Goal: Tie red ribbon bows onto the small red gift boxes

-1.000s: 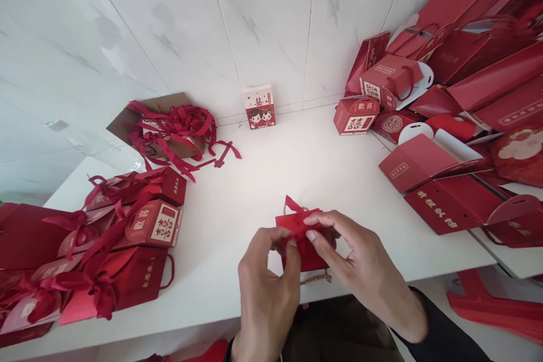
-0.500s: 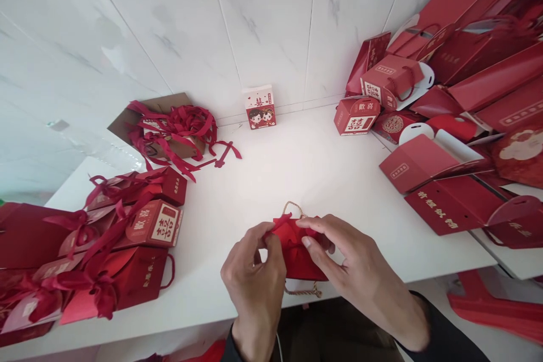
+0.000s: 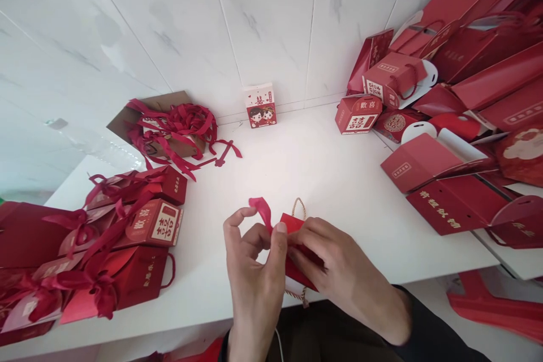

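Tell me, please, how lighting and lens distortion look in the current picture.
Head view: the white table is brightest mid-surface, nearly washed out; head view: seams on the tiled wall fan outward upwards, perhaps wide-lens stretch; head view: the pile of red boxes darkens toward the upper-right corner.

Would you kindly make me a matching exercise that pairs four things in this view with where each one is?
Things
1. Cartoon-couple box
2. Heap of loose ribbons
3. Ribbon-tied boxes
4. Red box with twisted cord handles

Places
A. Between the left hand and the right hand
B. Near the tiled wall, apart from other boxes
C. Grouped on the left side of the white table
D. Spilling out of the open brown cardboard box

Pairs: 1-B, 2-D, 3-C, 4-A
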Available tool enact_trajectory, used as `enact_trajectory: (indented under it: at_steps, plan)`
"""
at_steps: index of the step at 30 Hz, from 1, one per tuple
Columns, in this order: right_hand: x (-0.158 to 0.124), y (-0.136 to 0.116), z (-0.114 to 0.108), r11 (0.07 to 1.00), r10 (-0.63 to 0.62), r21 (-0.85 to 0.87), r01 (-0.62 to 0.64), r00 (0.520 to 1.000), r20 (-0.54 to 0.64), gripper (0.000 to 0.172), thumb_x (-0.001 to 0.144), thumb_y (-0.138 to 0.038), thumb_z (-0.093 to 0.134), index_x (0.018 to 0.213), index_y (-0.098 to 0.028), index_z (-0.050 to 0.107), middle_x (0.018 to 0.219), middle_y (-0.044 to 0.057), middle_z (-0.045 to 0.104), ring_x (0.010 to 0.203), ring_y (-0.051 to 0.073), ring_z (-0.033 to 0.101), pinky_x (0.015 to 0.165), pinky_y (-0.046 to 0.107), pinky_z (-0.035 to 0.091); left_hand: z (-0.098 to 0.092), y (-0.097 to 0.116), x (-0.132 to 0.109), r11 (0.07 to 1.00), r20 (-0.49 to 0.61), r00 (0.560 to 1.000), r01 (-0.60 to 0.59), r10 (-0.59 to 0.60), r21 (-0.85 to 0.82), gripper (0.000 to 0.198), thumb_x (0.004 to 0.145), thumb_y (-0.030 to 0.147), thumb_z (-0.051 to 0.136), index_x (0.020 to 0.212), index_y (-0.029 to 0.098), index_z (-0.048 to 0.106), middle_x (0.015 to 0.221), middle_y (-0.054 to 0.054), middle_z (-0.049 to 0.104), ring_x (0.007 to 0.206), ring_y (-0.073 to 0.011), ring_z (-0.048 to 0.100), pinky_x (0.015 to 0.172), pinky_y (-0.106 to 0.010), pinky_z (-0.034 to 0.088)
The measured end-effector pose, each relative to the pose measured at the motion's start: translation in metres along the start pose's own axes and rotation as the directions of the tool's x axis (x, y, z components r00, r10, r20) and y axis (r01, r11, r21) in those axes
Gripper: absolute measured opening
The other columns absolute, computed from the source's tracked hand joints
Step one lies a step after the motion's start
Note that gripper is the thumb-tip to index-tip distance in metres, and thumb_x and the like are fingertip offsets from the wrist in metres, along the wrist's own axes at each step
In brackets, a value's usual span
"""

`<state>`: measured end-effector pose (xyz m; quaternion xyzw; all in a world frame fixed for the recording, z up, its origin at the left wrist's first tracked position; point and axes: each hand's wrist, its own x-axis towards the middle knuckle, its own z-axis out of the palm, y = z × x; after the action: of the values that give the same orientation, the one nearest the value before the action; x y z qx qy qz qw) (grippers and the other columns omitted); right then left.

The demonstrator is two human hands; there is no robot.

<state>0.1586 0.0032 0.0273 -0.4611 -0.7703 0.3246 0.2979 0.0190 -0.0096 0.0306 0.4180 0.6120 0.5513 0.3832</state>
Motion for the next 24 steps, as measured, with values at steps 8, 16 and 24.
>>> enact_trajectory:
  at_steps: [8,16,24]
  plan:
    - [0.000,0.005,-0.004,0.995,0.098,0.035,-0.096,0.994,-0.049,0.012,0.103,-0.020,0.052,0.096,-0.023,0.062,0.089,-0.001,0.063,0.074,0.014,0.061,0.064,0.027,0.050,-0.016,-0.026,0.003,0.918,0.212,0.948,-0.289,0.235,0.271,0.032,0.100,0.022,0.051,0.130,0.029,0.056,0.106,-0.005,0.067,0.095,-0.0180,0.065,0.073,-0.027,0.054]
    - [-0.005,0.008,-0.011,0.996,0.088,0.001,-0.088,0.994,-0.067,0.011,0.104,-0.024,0.052,0.103,-0.026,0.063,0.098,0.000,0.068,0.082,0.015,0.066,0.074,0.029,0.055,-0.018,-0.030,0.002,0.902,0.313,0.929,-0.298,0.199,0.313,0.017,0.096,0.018,0.054,0.097,0.024,0.070,0.086,-0.001,0.067,0.077,-0.0160,0.059,0.069,-0.027,0.049]
    - [-0.019,0.015,-0.023,0.978,0.057,-0.184,-0.100,0.973,-0.225,0.017,0.102,-0.027,0.054,0.114,-0.027,0.065,0.105,0.003,0.075,0.085,0.019,0.072,0.072,0.029,0.060,-0.015,-0.032,-0.006,0.876,0.091,0.947,-0.318,0.307,0.363,0.010,0.095,0.027,0.062,0.092,0.025,0.071,0.077,0.001,0.067,0.070,-0.0150,0.055,0.065,-0.027,0.044]
